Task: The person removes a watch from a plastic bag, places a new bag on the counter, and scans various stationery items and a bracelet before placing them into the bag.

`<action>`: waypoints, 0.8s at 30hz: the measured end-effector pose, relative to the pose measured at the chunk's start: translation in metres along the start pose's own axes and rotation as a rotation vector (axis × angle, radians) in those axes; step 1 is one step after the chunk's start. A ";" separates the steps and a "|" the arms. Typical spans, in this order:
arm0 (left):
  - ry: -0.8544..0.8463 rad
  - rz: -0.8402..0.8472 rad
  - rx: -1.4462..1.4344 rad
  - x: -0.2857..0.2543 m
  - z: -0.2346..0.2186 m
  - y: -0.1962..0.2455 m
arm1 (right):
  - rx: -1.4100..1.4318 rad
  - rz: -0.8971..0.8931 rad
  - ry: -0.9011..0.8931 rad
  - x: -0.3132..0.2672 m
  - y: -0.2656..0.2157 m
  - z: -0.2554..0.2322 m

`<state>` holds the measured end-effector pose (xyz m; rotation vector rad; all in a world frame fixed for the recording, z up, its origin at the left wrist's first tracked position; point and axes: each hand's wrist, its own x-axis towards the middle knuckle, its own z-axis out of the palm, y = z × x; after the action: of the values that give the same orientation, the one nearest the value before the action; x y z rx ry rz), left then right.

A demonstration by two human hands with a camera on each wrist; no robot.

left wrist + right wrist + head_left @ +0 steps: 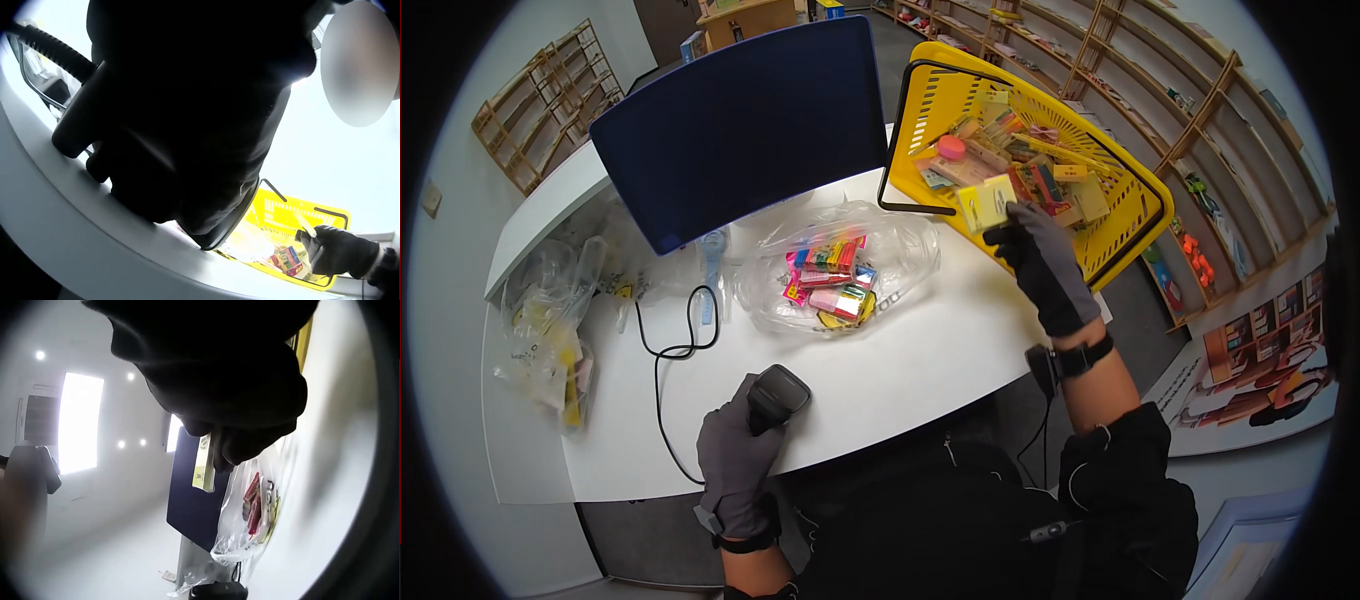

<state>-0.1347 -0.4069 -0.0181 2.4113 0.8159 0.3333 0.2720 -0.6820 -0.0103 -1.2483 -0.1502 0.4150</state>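
Observation:
My gloved left hand (738, 460) grips a black handheld barcode scanner (780, 398) over the front of the white counter (900, 370). Its cable (56, 53) shows in the left wrist view. The gloved right hand (1045, 265) pinches a small pale-yellow box (987, 204) by one end, at the near side of a yellow basket (1122, 245). Inside the basket lie several small packaged goods (1010, 150). Between the hands, farther back, a clear plastic bag (912, 245) holds colourful packs (830, 275). In the right wrist view the box (204, 465) juts from the fingertips.
A large dark screen (745, 130) stands behind the bag. More plastic bags (545, 310) lie at the left, near a black cord (662, 355) and a light-blue strap-like thing (712, 265). The basket's black handle (887, 160) hangs by its left end. Shelves (1190, 110) line the right wall.

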 end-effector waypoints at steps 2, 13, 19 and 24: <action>0.005 -0.013 -0.014 0.001 0.003 0.001 | -0.003 0.049 -0.019 -0.046 0.010 0.005; -0.034 -0.131 -0.226 -0.022 -0.006 0.004 | 0.032 0.444 -0.207 -0.147 0.059 0.037; -0.165 0.068 -0.354 -0.046 0.004 0.022 | -0.082 0.435 -0.330 -0.151 0.063 0.056; -0.282 0.062 -0.318 -0.042 0.000 0.035 | -0.150 0.394 -0.411 -0.153 0.074 0.063</action>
<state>-0.1503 -0.4557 0.0004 2.1251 0.5189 0.1289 0.0941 -0.6659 -0.0425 -1.3292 -0.2898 1.0176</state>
